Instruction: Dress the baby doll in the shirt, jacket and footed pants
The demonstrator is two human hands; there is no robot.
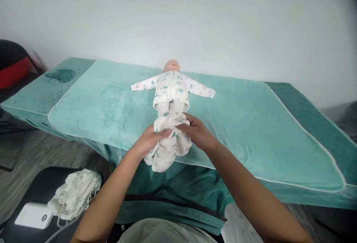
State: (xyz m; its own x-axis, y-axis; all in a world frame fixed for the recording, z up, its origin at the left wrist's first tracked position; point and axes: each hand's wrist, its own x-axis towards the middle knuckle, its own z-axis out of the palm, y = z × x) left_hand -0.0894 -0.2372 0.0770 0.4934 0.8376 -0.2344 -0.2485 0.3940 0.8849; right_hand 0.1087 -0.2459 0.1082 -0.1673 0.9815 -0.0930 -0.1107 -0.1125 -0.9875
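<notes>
A baby doll [171, 65] lies on its back on the green-covered bed [111, 105], its head toward the wall. It wears a white printed jacket [172, 86] with both sleeves spread out sideways. Bunched around the lower legs is a pair of matching printed baby pants [167, 150]. My left hand [147, 140] grips the pants on the left, thumb on top. On the right side my right hand [198, 131] pinches the waist of the same pants. The doll's feet are hidden in the cloth.
On a black chair [36, 183] at the lower left lie a crumpled white printed cloth [76, 192] and a white power bank [34, 215] with a cable. A face hole [60, 75] is at the bed's left end. Behind the bed stands a white wall [178, 27].
</notes>
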